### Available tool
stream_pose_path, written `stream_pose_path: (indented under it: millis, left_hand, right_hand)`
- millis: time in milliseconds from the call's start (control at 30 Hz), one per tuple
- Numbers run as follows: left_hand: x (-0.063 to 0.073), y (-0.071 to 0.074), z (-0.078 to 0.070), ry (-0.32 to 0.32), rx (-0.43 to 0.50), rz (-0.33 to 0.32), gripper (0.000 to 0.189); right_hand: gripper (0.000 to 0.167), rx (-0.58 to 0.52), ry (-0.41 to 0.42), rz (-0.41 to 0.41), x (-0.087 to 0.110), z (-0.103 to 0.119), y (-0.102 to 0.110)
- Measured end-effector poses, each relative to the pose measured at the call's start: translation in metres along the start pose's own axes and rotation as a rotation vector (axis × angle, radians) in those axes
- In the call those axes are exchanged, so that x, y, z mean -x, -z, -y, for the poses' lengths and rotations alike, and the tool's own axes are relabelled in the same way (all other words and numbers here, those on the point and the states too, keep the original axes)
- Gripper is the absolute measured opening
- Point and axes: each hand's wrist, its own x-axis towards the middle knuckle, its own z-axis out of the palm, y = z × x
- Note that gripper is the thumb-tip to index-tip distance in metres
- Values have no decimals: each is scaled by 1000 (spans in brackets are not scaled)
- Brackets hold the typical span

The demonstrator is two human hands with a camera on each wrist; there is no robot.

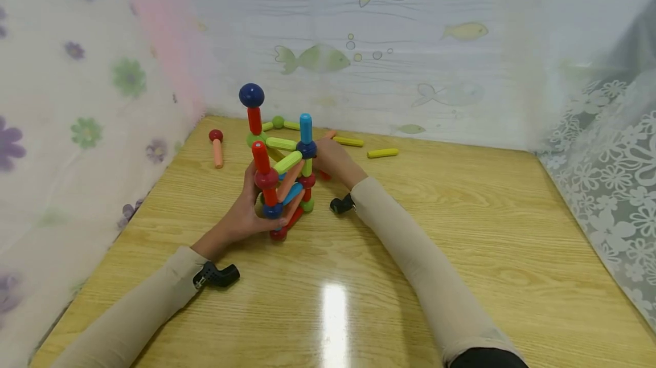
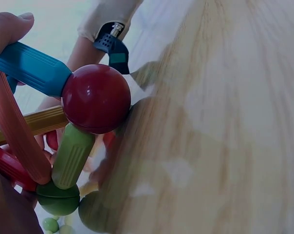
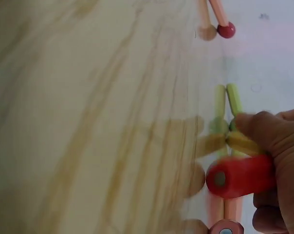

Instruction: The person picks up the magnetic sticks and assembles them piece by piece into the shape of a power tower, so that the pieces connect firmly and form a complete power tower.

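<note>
A tower of magnetic rods and balls stands left of the table's middle, with red, blue, green and orange pieces. My left hand grips its left side low down, thumb in front and fingers behind. A dark red ball joins a blue rod and a green rod in the left wrist view. Behind the tower's right side is my right hand, partly hidden. It pinches a red rod, whose grey end faces the camera in the right wrist view. A dark blue ball tops the tower's tallest post.
An orange rod with a red ball lies at the back left. Behind the tower, a green ball joins two light green rods. Yellow rods lie at the back, near a fish-print cloth. White lace hangs at the right.
</note>
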Motion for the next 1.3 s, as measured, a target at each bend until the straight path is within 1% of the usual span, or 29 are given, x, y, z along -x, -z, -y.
stream_pose_path:
  millis: [67, 200, 300, 367, 433, 467, 533, 600, 700, 733, 800, 833, 900, 933, 1000, 1067, 1167, 1300]
  left_hand:
    - [0, 1, 10, 1, -7, -5, 131]
    - [0, 3, 13, -12, -13, -8, 132]
    - [0, 3, 13, -20, -16, -7, 129]
    - [0, 3, 13, -21, -18, -8, 127]
    - [1, 3, 14, -22, -17, -6, 126]
    - [1, 3, 14, -22, -16, -6, 127]
    - [1, 2, 14, -22, -11, -2, 126]
    - [0, 2, 13, -24, -5, 0, 127]
    - [0, 1, 13, -19, -9, -1, 127]
    - [0, 1, 12, -17, -18, -4, 128]
    - [0, 1, 11, -12, -27, -8, 130]
    - [0, 2, 11, -8, -34, -9, 130]
    - [1, 2, 11, -3, -50, -13, 130]
    - [1, 2, 11, 1, -56, -15, 130]
    - [1, 2, 11, 3, -56, -15, 130]
    - [1, 2, 12, -3, -45, -13, 130]
    - [-1, 1, 10, -14, -5, -4, 131]
    - [-2, 0, -7, -10, 29, 11, 130]
  right_hand:
    - [29, 21, -23, -13, 0, 1, 0]
    - [25, 47, -47, -38, -2, 1, -2]
    - [20, 11, -60, -36, -3, 0, -3]
    - [15, -16, -55, -34, -4, -1, -4]
    - [12, -58, -35, -54, -2, -1, -3]
    - [13, -85, -10, -76, -1, -1, -2]
    - [15, -199, 50, -149, 2, 1, 4]
    - [15, -362, 117, -253, 8, 6, 15]
    - [18, -696, 207, -438, 21, 20, 42]
    - [21, -812, 238, -492, 27, 26, 53]
    - [29, -993, 311, -596, 40, 40, 74]
    - [28, -1069, 362, -631, 45, 46, 84]
    - [26, -1155, 470, -666, 56, 60, 101]
    - [26, -1164, 517, -678, 61, 67, 108]
    - [26, -1137, 592, -686, 68, 77, 116]
    - [29, -1096, 642, -680, 71, 84, 118]
    - [32, -1026, 658, -663, 74, 88, 116]
    - [35, -997, 650, -651, 75, 90, 113]
